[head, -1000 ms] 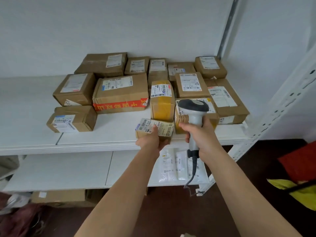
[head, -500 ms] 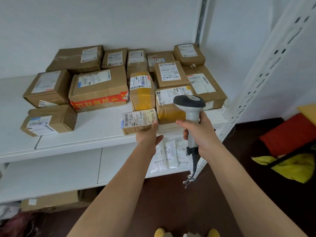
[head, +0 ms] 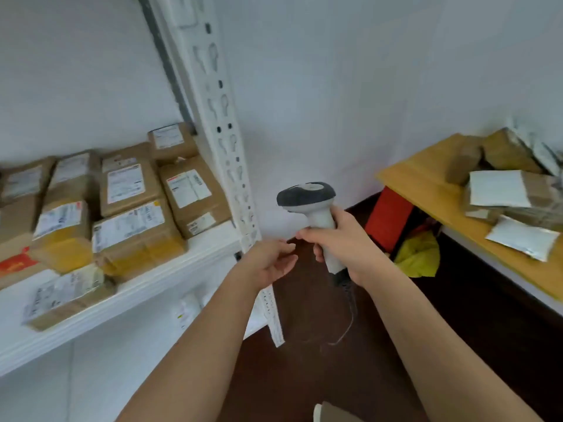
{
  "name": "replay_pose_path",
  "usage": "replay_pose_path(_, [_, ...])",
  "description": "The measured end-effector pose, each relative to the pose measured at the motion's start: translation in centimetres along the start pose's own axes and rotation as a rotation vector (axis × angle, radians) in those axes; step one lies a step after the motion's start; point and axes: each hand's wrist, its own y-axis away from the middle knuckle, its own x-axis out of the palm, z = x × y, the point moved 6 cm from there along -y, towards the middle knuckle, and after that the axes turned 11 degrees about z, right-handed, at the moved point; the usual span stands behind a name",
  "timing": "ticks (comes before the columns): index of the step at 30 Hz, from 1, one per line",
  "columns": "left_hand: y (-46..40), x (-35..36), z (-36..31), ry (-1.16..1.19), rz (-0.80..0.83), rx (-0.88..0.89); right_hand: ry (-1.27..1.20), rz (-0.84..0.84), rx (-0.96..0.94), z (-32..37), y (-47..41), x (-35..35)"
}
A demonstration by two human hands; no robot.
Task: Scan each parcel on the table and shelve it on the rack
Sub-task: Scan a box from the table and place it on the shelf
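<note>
My right hand point(head: 344, 242) grips the white handle of a barcode scanner point(head: 310, 202) with a dark grey head, its cable hanging toward the floor. My left hand point(head: 271, 260) hangs empty with loosely curled fingers, just left of the scanner and in front of the rack's white upright point(head: 222, 141). The small labelled parcel point(head: 64, 296) lies at the front edge of the white rack shelf point(head: 152, 281), apart from my hand. Several brown parcels point(head: 131, 187) crowd the shelf behind it. On the right, a wooden table point(head: 426, 175) bears brown boxes point(head: 505, 150) and white mailers point(head: 521, 239).
A lower rack shelf point(head: 122, 345) holds white packets point(head: 185, 309). Under the table sit a red thing point(head: 387, 223) and a yellow bag point(head: 420, 254). Dark floor point(head: 320, 360) lies between rack and table. A white wall stands behind.
My left hand let go of the small parcel, which now rests on the shelf edge. My view swung right, from the rack toward the table. The scanner stayed in my right hand.
</note>
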Motion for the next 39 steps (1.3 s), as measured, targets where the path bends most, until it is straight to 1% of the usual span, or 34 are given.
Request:
replay_pose_path(3, [-3.4, 8.4, 0.7, 0.0, 0.028, -0.006, -0.024, -0.163, -0.024, 0.4, 2.7, -8.9])
replay_pose_path(7, [-8.2, 19.5, 3.3, -0.041, 0.064, -0.053, -0.091, -0.387, -0.015, -0.4, 8.3, -20.7])
replay_pose_path(11, [-12.0, 31.1, 8.4, -0.143, 0.191, -0.144, -0.197, -0.665, -0.011, -2.1, 15.1, -31.1])
replay_pose_path(13, [-13.4, 36.6, 11.5, -0.215, 0.271, -0.226, -0.258, -0.801, -0.011, -3.3, 18.5, -35.4])
replay_pose_path(16, [-15.1, 43.9, 15.7, -0.304, 0.367, -0.328, -0.332, -0.964, 0.002, -5.4, 22.7, -40.7])
replay_pose_path(21, [-19.1, 54.7, 21.3, -0.42, 0.482, -0.447, -0.375, -1.179, 0.064, -8.4, 26.9, -49.2])
replay_pose_path(25, [-24.5, 62.9, 23.8, -0.474, 0.552, -0.495, -0.371, -1.29, 0.079, -9.3, 27.6, -57.4])
replay_pose_path(28, [-28.8, 67.7, 24.8, -0.497, 0.504, -0.527, -0.382, -1.319, 0.135, -9.5, 27.0, -63.3])
replay_pose_path(31, [-32.9, 71.7, 25.5, -0.574, 0.461, -0.521, -0.363, -1.346, 0.191, -10.2, 26.8, -68.3])
replay_pose_path(34, [-36.4, 74.5, 26.6, -0.667, 0.398, -0.51, -0.383, -1.373, 0.225, -11.7, 26.3, -71.7])
replay_pose_path(39, [-40.0, 77.2, 28.3, -0.721, 0.37, -0.532, -0.444, -1.368, 0.293, -14.7, 25.8, -75.3])
